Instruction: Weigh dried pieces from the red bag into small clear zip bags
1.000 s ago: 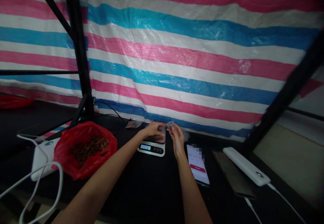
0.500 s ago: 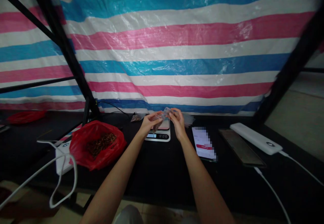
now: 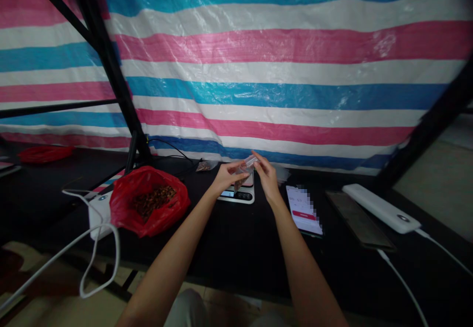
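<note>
Both my hands hold one small clear plastic bag (image 3: 244,168) with dark bits in it, lifted just above a small digital kitchen scale (image 3: 238,194). My left hand (image 3: 225,178) pinches the bag's left side. On the bag's right top edge my right hand (image 3: 266,177) grips with its fingertips. The scale sits on the black table (image 3: 229,243) near the striped tarp.
A red plastic bag (image 3: 148,206) of dark brown pieces lies at the left, beside a white power bank (image 3: 96,209) with a looping cable. A lit phone (image 3: 303,210), a dark phone (image 3: 360,220) and another white power bank (image 3: 380,208) lie at the right. Another small filled bag (image 3: 205,166) lies by the tarp.
My hands have lifted the small clear bag off the scale and hold it a little higher. The camera has tilted down and shifted.
</note>
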The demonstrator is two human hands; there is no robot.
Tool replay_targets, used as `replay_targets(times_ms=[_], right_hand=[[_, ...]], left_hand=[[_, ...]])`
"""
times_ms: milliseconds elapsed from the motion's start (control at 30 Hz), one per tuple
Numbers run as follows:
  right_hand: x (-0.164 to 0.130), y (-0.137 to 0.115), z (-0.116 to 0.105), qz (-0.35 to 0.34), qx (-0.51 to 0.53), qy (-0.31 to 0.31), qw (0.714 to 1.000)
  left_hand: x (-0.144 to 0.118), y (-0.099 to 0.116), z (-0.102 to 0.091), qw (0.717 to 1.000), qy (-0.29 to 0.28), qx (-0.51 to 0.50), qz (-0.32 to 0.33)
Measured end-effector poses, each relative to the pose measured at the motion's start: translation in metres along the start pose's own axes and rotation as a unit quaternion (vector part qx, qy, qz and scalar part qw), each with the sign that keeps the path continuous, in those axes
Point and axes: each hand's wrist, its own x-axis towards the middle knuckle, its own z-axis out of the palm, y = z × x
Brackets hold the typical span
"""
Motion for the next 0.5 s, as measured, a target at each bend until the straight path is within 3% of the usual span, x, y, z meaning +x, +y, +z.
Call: replay_targets(times_ms=[133, 233, 333, 400, 500], right_hand=[[0.001, 0.002, 0.000, -0.003, -0.016, 0.006, 1.000], [0.004, 0.009, -0.002, 0.021, 0.007, 0.075, 0.997], [0.006, 0.026, -0.010, 0.062, 0.049, 0.165, 0.983], [0.005, 0.040, -0.016, 0.096, 0.080, 0.174, 0.977], [0.001, 0.054, -0.023, 0.144, 0.109, 0.145, 0.973]], left_hand=[[0.000, 0.000, -0.001, 1.000, -0.010, 0.011, 0.015], [0.001, 0.001, -0.001, 0.999, 0.001, 0.027, 0.034], [0.007, -0.001, -0.005, 0.991, 0.048, 0.089, 0.089], [0.014, -0.006, -0.008, 0.974, 0.063, 0.169, 0.140], [0.024, -0.019, -0.014, 0.938, -0.006, 0.295, 0.180]])
